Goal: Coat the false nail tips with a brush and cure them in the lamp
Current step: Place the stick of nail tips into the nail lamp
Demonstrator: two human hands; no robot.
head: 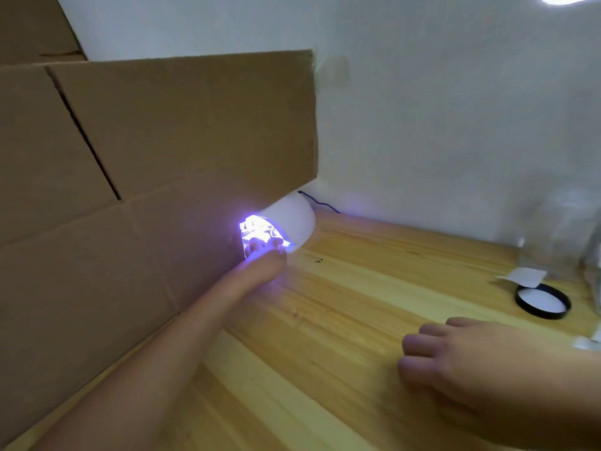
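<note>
A white curing lamp (294,219) stands at the back of the wooden table, half hidden behind a cardboard sheet, and glows violet inside. My left hand (260,266) reaches into its mouth, the fingers lit by the glow. I cannot tell what the fingers hold; the false nail tips are too blurred to make out. My right hand (461,362) rests on the table at the lower right, fingers curled loosely, holding nothing. No brush is in view.
A large cardboard sheet (146,190) leans along the left side. A black-rimmed round lid (542,302) and a white paper slip (527,276) lie at the right, next to clear containers (559,229). A black cable (320,203) runs behind the lamp along the white wall.
</note>
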